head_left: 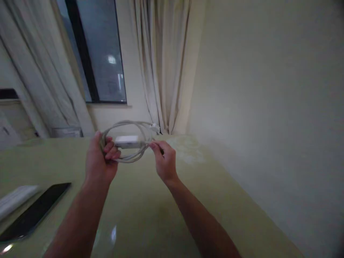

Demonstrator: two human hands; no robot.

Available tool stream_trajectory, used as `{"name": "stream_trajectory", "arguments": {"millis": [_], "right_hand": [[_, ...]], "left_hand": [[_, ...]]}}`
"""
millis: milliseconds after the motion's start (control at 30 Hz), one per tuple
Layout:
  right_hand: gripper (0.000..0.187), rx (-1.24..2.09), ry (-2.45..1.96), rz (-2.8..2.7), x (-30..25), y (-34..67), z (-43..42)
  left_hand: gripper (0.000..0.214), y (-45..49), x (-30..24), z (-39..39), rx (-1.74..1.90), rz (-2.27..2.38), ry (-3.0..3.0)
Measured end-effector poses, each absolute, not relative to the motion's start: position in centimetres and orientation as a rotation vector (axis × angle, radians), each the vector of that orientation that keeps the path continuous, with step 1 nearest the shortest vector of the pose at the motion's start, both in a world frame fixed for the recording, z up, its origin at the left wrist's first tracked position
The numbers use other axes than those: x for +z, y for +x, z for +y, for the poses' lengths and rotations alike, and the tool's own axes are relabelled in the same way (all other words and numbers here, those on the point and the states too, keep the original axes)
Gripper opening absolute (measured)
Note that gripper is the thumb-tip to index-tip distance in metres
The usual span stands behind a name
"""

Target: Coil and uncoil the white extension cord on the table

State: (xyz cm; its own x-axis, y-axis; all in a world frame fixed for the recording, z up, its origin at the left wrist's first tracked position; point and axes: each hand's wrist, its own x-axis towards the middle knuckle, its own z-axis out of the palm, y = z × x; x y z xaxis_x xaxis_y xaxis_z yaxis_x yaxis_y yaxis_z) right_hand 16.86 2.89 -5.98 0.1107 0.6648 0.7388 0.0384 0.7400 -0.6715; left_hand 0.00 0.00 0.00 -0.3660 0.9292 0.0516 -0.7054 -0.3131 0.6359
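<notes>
Pale grey cable (131, 159), wound in loops, is held up above the greenish surface (139, 204).
Through the head camera I see my left hand (99, 154) with fingers curled around the left side of the loops. My right hand (164, 159) pinches the cable at the other side, thumb against finger. Inside the loops shows a white block (127, 142), and a white plug (154, 127) is at their upper right. Low at left on the surface, a black flat device (36, 211) lies beside a blurred white object (17, 200).
</notes>
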Motion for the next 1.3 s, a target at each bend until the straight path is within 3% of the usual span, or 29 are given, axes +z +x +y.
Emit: {"name": "stream_trajectory", "arguments": {"millis": [467, 833, 1100, 1300], "right_hand": [[0.030, 0.881, -0.454, -0.995, -4.9, 17.0, 1.5], [0.025, 0.864, -0.234, -0.504, -2.0, 21.8, 3.4], [0.045, 1.075, -0.049, -0.353, -2.3, 21.0, 3.6], [0.038, 1.238, -0.188, -0.351, -2.2, 20.0, 2.8]], "left_hand": [[0.036, 2.1, -0.9, -0.2, 1.757, 0.728, 0.666], [0.047, 0.5, -0.8, -0.4, 1.745, 0.565, 0.695], [0.058, 0.6, -1.2, -0.8, 1.693, 0.267, 0.635], [0.060, 1.5, -1.5, -0.7, 1.695, 0.262, 0.612]]}}
